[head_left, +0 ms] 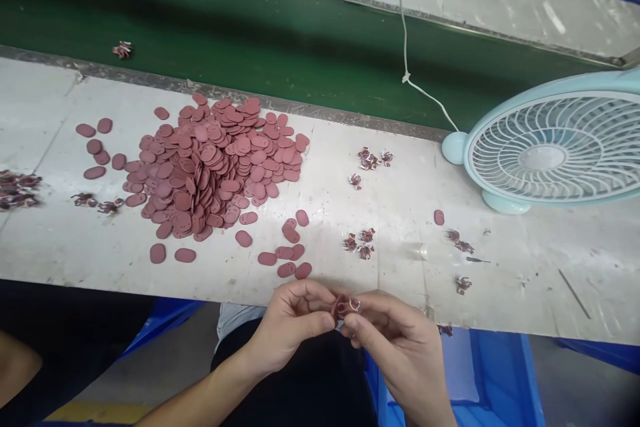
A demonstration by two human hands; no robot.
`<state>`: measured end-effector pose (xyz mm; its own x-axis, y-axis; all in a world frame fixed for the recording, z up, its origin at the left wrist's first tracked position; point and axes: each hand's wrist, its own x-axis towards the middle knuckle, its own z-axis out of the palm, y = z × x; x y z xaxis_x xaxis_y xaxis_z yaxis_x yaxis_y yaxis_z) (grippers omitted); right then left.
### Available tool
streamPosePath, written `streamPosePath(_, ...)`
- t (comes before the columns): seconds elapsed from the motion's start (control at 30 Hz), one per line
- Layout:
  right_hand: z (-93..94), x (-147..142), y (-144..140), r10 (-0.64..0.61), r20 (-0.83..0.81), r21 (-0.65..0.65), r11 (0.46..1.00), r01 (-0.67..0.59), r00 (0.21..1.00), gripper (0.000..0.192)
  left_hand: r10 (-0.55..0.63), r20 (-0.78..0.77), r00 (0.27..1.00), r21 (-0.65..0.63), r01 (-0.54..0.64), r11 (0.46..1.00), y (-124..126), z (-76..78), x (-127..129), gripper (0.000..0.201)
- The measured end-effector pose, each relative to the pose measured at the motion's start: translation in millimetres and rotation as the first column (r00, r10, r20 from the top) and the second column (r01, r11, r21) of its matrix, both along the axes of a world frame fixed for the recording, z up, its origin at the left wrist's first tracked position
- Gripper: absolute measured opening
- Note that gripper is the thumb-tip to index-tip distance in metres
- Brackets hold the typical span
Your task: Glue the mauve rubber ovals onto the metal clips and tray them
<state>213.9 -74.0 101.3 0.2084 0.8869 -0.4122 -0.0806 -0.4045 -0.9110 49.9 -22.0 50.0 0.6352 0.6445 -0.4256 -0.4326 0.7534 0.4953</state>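
White worktop [330, 200], green strip [300, 47] behind: looks like the fitting step to me.
From afar I see left fingers [319, 325] pinching an oval disc [336, 311], right fingers [367, 335] a small figure [353, 306], at the near edge. Next move probably wants careful lining-up.

Oval disc [337, 310]: brick-red, thin, tipped up nearly edge-on, there in the left hand's [293, 320] pinch | small figure [352, 307]: dark brown, pale touches, in the right hand [400, 347], partly hidden, just beside the disc, touching or not, can't tell
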Motion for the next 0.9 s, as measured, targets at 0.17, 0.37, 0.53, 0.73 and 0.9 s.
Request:
streamPosePath(0.17,0.6,9,1,0.049,0.04,0.003,0.999,-0.049,0.998,0.008,-0.001,-0.063,0.998,0.039,0.004,0.999,2,0.6,4,0.006)
streamPosePath(0.37,-0.6,18,12,0.062,-0.217,-0.074,0.994,-0.079,0.974,0.008,0.012,-0.078,0.997,0.051,-0.008,0.999,1,5.8,10,0.008)
streamPosePath(0.53,-2.4,16,19,0.034,-0.253,-0.071,0.996,-0.054,0.967,0.01,0.059,-0.117,0.991,0.074,-0.05,0.996,0,9.7,11,0.009)
streamPosePath(0.73,-11.7,10,14,-0.018,-0.266,-0.063,0.998,0.001,0.964,0.008,0.071,-0.133,0.989,0.093,-0.059,0.994,-1,5.9,11,0.009)
streamPosePath(0.9,-27.0,12,4,-0.094,-0.361,-0.046,0.995,0.083,0.928,0.01,0.091,-0.23,0.969,0.141,-0.06,0.988,-8,3.1,14,0.007)
